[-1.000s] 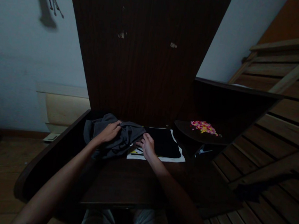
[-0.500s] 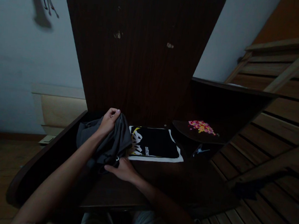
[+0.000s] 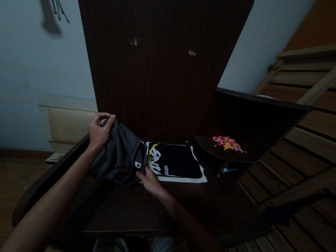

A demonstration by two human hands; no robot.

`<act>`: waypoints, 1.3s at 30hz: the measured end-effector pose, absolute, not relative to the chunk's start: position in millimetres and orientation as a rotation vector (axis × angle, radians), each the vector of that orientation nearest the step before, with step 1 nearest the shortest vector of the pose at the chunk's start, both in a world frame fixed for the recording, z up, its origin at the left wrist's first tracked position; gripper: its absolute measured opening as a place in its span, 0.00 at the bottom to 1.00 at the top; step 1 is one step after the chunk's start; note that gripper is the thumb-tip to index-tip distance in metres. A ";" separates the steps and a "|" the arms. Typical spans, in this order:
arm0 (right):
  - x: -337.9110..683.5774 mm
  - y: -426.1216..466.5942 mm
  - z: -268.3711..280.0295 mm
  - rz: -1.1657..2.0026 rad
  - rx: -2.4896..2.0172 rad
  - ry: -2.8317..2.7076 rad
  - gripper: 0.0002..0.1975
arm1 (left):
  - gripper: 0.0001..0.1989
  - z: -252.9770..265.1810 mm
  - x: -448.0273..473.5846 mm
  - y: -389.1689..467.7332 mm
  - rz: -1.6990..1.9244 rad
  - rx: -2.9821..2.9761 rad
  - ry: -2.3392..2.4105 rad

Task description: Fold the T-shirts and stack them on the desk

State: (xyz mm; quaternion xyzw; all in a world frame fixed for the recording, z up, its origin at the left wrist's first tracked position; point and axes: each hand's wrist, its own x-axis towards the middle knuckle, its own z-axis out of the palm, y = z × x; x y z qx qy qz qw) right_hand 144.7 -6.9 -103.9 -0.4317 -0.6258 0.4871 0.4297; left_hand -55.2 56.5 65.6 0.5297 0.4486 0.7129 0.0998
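Observation:
A dark grey garment (image 3: 121,153), its exact kind unclear, is stretched between my two hands above the left part of the dark desk (image 3: 127,216). My left hand (image 3: 100,130) pinches its upper left corner, raised. Lower down, my right hand (image 3: 150,180) grips its right edge, close to a small white label (image 3: 138,165) on the cloth. Just right of the garment lies a folded black shirt (image 3: 179,160) with white and yellow lettering, on top of something white (image 3: 192,179) whose edges stick out.
A small corner shelf (image 3: 204,144) at the right bears a heap of pink and yellow bits (image 3: 227,143). The desk's raised side (image 3: 42,187) runs along the left, a tall dark panel (image 3: 158,70) stands behind, and wooden slats (image 3: 317,135) rise at the far right.
My left hand has moved left and slightly up with the garment's corner. My right hand has shifted a little right, so the cloth is spread wider and its label shows.

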 end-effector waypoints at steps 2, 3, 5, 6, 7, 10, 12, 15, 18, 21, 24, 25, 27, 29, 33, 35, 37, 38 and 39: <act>172.6 4.5 -85.4 1.255 -1.029 -1.357 0.16 | 0.17 67.7 -71.1 50.9 2.104 1.696 1.405; 186.4 10.6 -74.1 1.247 -0.999 -1.241 0.15 | 0.18 68.1 -78.5 48.7 2.096 1.762 1.443; 211.7 22.2 -48.9 1.199 -0.938 -1.017 0.13 | 0.20 67.8 -91.7 45.5 2.050 1.917 1.523; 222.7 27.3 -35.7 1.157 -0.914 -0.949 0.13 | 0.21 67.4 -97.1 44.6 2.014 2.008 1.558; 232.4 31.3 -22.3 1.111 -0.894 -0.925 0.12 | 0.22 67.0 -101.8 44.1 1.965 2.111 1.579; 255.1 37.0 17.4 1.026 -0.901 -1.037 0.11 | 0.21 66.6 -111.4 44.0 1.752 2.434 1.563; 266.7 37.0 41.1 1.002 -0.928 -1.169 0.12 | 0.22 66.4 -115.3 45.4 1.593 2.558 1.606; 281.3 39.2 64.3 0.927 -0.987 -1.338 0.12 | 0.23 63.2 -119.7 51.1 1.432 2.518 1.849; 293.0 50.5 61.8 0.917 -1.017 -1.434 0.11 | 0.24 55.0 -121.4 60.5 1.232 2.397 2.073; 302.3 65.8 31.5 1.060 -1.014 -1.443 0.13 | 0.24 42.0 -119.7 69.4 0.931 2.366 2.157; 310.1 73.8 -13.0 1.239 -1.074 -1.459 0.18 | 0.20 25.6 -115.7 74.8 0.713 2.332 2.227; 312.0 74.0 -27.7 1.270 -1.127 -1.512 0.18 | 0.19 19.8 -114.1 76.1 0.683 2.306 2.265; 314.3 71.8 -53.4 1.315 -1.208 -1.681 0.19 | 0.17 8.3 -111.3 78.7 0.692 2.245 2.329; 314.7 68.1 -72.4 1.296 -1.243 -1.822 0.18 | 0.16 -2.1 -109.6 81.6 0.766 2.179 2.338; 316.4 61.8 -89.8 1.020 -1.255 -1.861 0.15 | 0.14 -16.4 -110.3 86.9 1.037 2.018 2.217; 319.9 59.2 -89.5 0.951 -1.245 -1.783 0.20 | 0.12 -18.5 -110.9 88.0 1.220 1.908 2.124; 324.1 55.7 -83.2 0.955 -1.217 -1.711 0.24 | 0.10 -15.9 -109.9 88.0 1.382 1.794 2.031; 326.0 53.4 -77.4 0.962 -1.205 -1.694 0.25 | 0.10 -12.6 -108.7 87.6 1.446 1.740 1.976; 327.6 50.8 -69.8 0.976 -1.195 -1.695 0.26 | 0.10 -7.7 -107.2 87.0 1.503 1.675 1.903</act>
